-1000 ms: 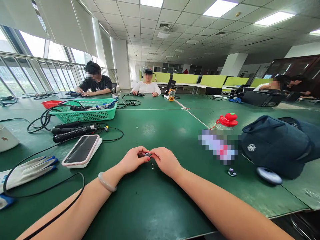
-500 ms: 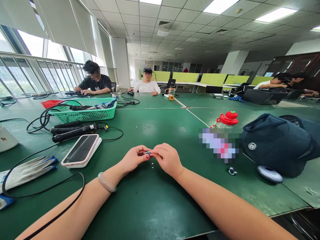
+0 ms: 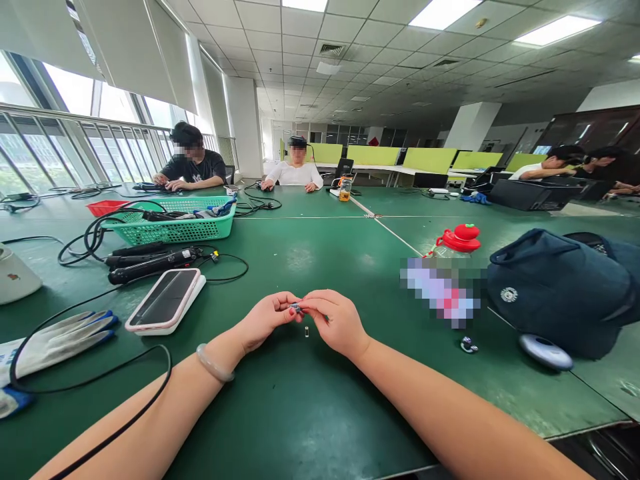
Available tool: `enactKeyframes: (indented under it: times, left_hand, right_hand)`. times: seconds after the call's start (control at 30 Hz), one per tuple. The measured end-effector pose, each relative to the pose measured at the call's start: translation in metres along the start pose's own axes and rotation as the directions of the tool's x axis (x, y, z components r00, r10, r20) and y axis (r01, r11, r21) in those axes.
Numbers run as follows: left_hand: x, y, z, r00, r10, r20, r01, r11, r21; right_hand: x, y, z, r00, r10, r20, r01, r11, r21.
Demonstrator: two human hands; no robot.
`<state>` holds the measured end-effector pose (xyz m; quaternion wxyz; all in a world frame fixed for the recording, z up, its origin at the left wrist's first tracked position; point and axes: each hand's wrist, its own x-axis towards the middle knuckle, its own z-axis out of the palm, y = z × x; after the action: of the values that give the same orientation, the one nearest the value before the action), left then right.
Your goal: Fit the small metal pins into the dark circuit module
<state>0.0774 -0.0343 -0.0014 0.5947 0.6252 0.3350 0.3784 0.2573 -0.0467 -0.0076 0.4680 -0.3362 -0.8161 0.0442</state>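
Two bare hands meet over a green tabletop (image 3: 310, 413), forearms reaching in from the lower corners and wrists angled inward. The left hand (image 3: 267, 317) pinches a tiny dark, silvery object (image 3: 297, 308) between its thumb, whose nail is red, and its curled fingers. The right hand (image 3: 337, 320) has its fingertips drawn together at the object's right end; how firmly they grip it cannot be told. One pale, translucent ring-shaped bangle (image 3: 215, 364) circles the left wrist.

One tiny upright-looking pale piece with a dark middle (image 3: 307, 331) sits on the table just below the fingertips, between the hands. The near table edge runs beneath the right forearm, sloping up to the right. Green surface shows between the forearms and ahead of the hands, as far as one turquoise perforated plastic basket (image 3: 175, 233). One thin black cable (image 3: 170, 367) loops across the left forearm.

On the left lies one pink-edged phone (image 3: 167, 300), near at least one grey-and-white work glove with blue trim (image 3: 65, 337). To the right are one red-lidded clear bottle (image 3: 457, 240), one navy fabric bag (image 3: 560, 293) and one smooth lavender oval case (image 3: 546, 351). Four other people sit farther off.
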Motion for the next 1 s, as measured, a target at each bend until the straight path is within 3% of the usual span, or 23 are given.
enactKeyframes:
  times: [0.3,0.47,0.6,0.73,1.0]
  left_hand:
    - [0.002,-0.001,-0.001,1.0,-0.017,-0.016,0.018,0.999,0.035]
    - [0.005,-0.004,-0.002,0.995,-0.05,-0.085,0.054,0.998,0.037]
    - [0.005,-0.005,-0.003,0.991,-0.073,-0.113,0.075,0.997,0.019]
    - [0.005,-0.004,-0.002,0.987,-0.091,-0.13,0.094,0.995,0.018]
    - [0.005,-0.005,-0.002,0.992,-0.084,-0.096,0.088,0.995,0.043]
  right_hand:
    - [-0.001,0.004,0.0,0.999,0.05,0.005,-0.05,0.998,-0.047]
    - [0.0,0.011,0.0,0.982,0.157,0.108,-0.148,0.985,-0.089]
    - [0.0,0.014,-0.003,0.901,0.298,0.315,-0.27,0.954,-0.131]
    - [-0.003,0.013,-0.003,0.826,0.231,0.514,-0.221,0.972,-0.081]
    - [-0.002,0.012,0.006,0.831,0.183,0.526,-0.152,0.983,-0.101]
